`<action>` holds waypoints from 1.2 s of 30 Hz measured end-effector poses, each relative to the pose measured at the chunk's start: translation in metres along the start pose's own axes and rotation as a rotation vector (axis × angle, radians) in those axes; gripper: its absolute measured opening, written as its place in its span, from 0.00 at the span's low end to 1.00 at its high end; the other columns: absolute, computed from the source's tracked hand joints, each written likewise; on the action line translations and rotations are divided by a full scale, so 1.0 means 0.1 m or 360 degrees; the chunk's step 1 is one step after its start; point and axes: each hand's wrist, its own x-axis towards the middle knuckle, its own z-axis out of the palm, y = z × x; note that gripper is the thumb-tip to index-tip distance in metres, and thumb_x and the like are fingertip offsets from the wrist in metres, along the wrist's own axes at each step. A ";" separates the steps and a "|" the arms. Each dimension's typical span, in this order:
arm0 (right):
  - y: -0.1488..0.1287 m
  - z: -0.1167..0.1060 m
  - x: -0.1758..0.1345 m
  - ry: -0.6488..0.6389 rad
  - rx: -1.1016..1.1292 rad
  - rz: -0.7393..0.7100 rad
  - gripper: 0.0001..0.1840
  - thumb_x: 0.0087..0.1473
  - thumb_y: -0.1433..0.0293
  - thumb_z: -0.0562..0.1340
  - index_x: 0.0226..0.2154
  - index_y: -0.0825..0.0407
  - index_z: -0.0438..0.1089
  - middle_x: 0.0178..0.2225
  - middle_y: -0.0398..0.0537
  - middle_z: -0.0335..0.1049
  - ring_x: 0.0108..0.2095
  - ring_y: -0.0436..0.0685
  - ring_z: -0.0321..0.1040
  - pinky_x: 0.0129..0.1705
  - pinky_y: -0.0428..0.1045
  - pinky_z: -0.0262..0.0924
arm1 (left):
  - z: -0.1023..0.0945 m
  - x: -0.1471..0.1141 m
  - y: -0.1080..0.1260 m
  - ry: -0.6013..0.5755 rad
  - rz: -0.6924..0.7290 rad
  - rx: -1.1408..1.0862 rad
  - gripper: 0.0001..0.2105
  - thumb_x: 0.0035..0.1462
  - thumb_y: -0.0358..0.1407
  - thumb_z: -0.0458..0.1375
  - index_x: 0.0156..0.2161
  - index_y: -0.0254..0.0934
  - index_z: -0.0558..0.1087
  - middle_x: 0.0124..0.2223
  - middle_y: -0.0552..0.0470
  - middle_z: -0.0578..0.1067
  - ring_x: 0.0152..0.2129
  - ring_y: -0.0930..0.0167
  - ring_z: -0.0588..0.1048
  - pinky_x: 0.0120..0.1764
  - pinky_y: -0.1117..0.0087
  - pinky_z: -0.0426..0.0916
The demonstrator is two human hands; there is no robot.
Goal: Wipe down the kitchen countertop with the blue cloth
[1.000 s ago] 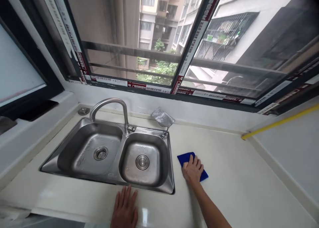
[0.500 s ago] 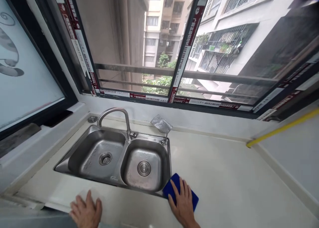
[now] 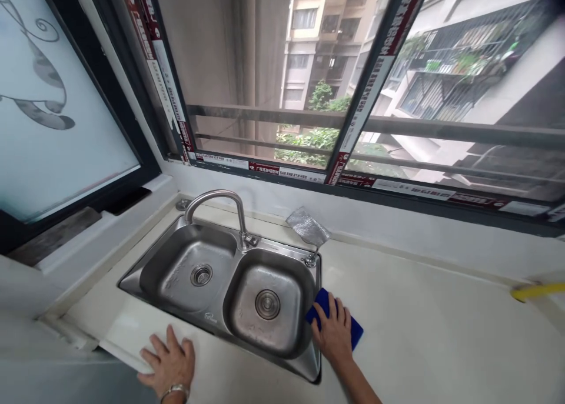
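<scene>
Folded flat, a blue cloth (image 3: 355,332) lies at the right rim of the double-bowl steel sink (image 3: 216,321), partly over its edge. My right hand (image 3: 334,329) presses down on it with the fingers bent over its top, hiding its middle. My left hand (image 3: 170,360) rests on the white countertop (image 3: 419,327) in front of the left bowl, fingers spread and holding nothing. A watch or bracelet (image 3: 176,389) circles that wrist.
A curved steel faucet (image 3: 241,216) rises behind the sink. Silvery wrap (image 3: 308,226) covers a fitting at the back right corner. The window frame (image 3: 282,172) runs behind, and a yellow pipe (image 3: 536,291) meets the counter at far right.
The view has swung left. My right hand and the blue cloth have moved up along the sink's right rim, away from the front corner. My left hand stays on the counter.
</scene>
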 end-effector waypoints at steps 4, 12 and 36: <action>0.11 0.08 0.49 -0.0005 -0.0080 0.0029 0.24 0.55 0.62 0.55 0.54 0.45 0.67 0.67 0.55 0.44 0.66 0.73 0.41 0.64 0.68 0.40 | -0.01 -0.02 0.08 -0.0029 -0.0073 0.0110 0.31 0.63 0.46 0.34 0.64 0.35 0.59 0.69 0.34 0.52 0.66 0.43 0.44 0.56 0.30 0.47; 0.46 0.39 1.41 0.0009 -0.0186 0.0098 0.28 0.56 0.59 0.52 0.57 0.48 0.62 0.66 0.59 0.47 0.64 0.73 0.45 0.62 0.68 0.43 | 0.05 0.00 0.05 -0.0074 -0.0108 0.0230 0.28 0.63 0.44 0.38 0.66 0.39 0.55 0.70 0.37 0.49 0.67 0.47 0.42 0.57 0.33 0.48; 0.36 0.08 0.48 0.0109 0.0095 -0.0362 0.19 0.55 0.62 0.57 0.49 0.47 0.69 0.69 0.55 0.41 0.66 0.72 0.43 0.63 0.68 0.45 | -0.02 -0.02 0.06 -0.0090 -0.0079 0.0189 0.30 0.62 0.46 0.36 0.67 0.39 0.54 0.71 0.37 0.46 0.67 0.46 0.40 0.57 0.32 0.47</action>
